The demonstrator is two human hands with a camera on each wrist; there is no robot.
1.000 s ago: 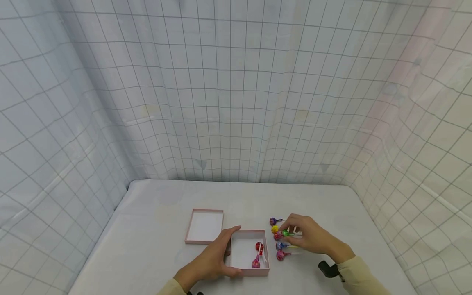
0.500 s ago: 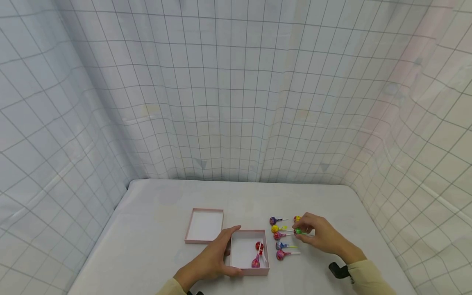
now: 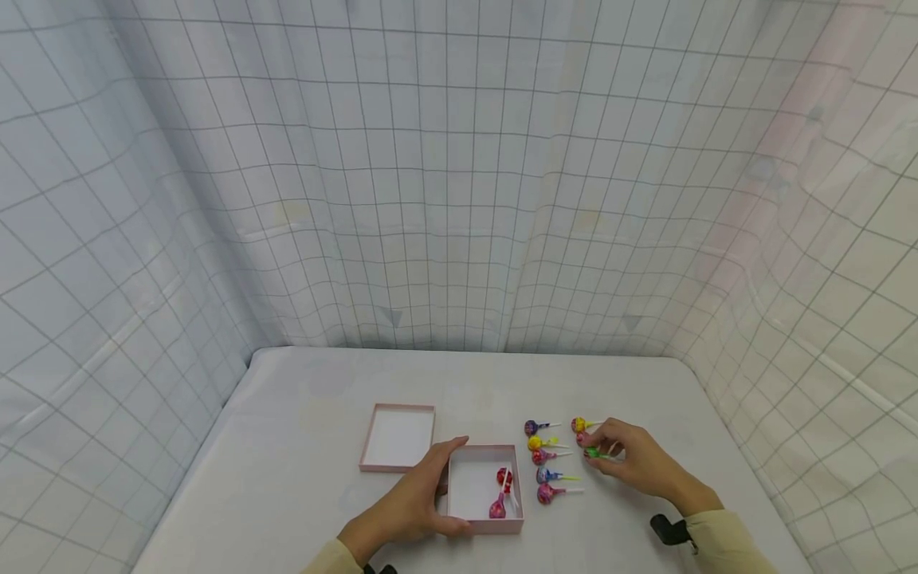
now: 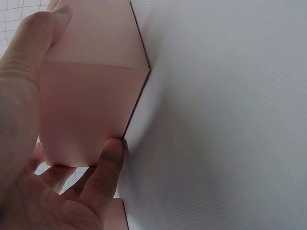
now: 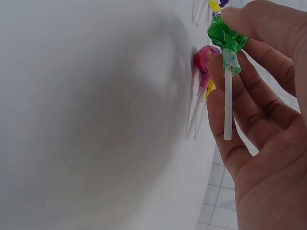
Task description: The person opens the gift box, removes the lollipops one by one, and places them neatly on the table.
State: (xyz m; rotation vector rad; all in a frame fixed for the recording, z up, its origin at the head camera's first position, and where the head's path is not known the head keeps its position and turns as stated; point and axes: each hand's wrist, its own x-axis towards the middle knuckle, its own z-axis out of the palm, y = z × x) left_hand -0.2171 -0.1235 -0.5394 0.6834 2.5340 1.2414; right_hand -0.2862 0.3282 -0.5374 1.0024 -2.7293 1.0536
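Note:
My left hand [image 3: 416, 498] holds the left side of a pink box [image 3: 496, 526] with a white inside. In the left wrist view its thumb lies along one wall and the fingers round another. Inside the box are a red lollipop [image 3: 505, 476] and a pink lollipop [image 3: 498, 509]. My right hand [image 3: 641, 462] pinches a green-wrapped lollipop [image 5: 228, 38] by its head, stick hanging free in the right wrist view. Just beyond that hand lie a yellow-and-red lollipop [image 3: 578, 425] and a partly hidden pink-red one [image 3: 582, 439].
Between box and right hand runs a column of lollipops: dark purple [image 3: 531, 427], yellow [image 3: 535, 442], red-pink [image 3: 539, 457], blue [image 3: 543, 475] and pink [image 3: 546, 493]. A shallow pink-edged lid [image 3: 398, 468] lies left of the box. Gridded white curtains surround the white table.
My right hand has carried the green lollipop rightward, away from the left column to beside the two lollipops at the right. The left hand and box have stayed in place.

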